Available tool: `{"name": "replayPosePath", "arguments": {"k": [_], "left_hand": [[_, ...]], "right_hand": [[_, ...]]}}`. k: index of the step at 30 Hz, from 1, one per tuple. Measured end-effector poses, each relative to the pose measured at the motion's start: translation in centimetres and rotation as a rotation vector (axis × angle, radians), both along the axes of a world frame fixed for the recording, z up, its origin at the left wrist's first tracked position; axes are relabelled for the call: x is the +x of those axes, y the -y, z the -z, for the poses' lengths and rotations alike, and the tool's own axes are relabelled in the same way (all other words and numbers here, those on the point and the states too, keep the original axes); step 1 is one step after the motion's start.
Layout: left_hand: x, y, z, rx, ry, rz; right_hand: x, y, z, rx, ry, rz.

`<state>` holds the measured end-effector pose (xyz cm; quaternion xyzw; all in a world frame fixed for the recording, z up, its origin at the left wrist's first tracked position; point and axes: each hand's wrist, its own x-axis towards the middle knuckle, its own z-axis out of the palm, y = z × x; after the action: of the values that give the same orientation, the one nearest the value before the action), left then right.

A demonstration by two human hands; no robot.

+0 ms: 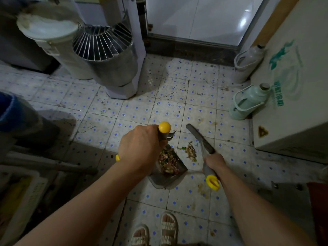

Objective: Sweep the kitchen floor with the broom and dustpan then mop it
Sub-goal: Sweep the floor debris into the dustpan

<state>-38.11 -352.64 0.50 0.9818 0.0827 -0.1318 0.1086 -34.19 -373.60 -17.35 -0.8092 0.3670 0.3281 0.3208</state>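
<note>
My left hand [140, 148] grips the grey, yellow-capped handle of a grey dustpan [168, 174]. The pan rests on the tiled floor [124, 110] and holds a heap of food scraps. My right hand [213, 163] grips the grey handle of a broom [200, 139] with a yellow loop at its end. The broom's dark head slants up and away from me, just right of a small pile of scraps [190, 151] lying on the floor beside the pan's open edge. My sandalled feet [156, 229] stand just behind the pan.
A steel mixer bowl with a wire guard [110, 55] and a white lidded bucket [58, 45] stand at the back left. Two pale jugs [248, 102] sit against a white cabinet [291, 96] on the right. A doorway threshold [191, 48] lies ahead. Dark clutter fills the left side.
</note>
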Motion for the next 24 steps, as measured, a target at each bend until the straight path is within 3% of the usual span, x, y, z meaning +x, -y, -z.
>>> {"name": "replayPosePath", "arguments": {"k": [9,18,24], "left_hand": [[0.3,1.2,0.6,-0.037,0.012,-0.027],[-1.1,0.7,0.8,-0.093,-0.005,-0.047],[-2.4,-0.1,0.2,-0.104,-0.032,-0.057]], "right_hand": [[-2.8,-1.5,-1.3,0.099,-0.165,-0.124],[-5.3,-1.9,-5.6,0.213,-0.184,-0.242],[-6.2,-1.7,-8.5,0.171,-0.131,-0.325]]}}
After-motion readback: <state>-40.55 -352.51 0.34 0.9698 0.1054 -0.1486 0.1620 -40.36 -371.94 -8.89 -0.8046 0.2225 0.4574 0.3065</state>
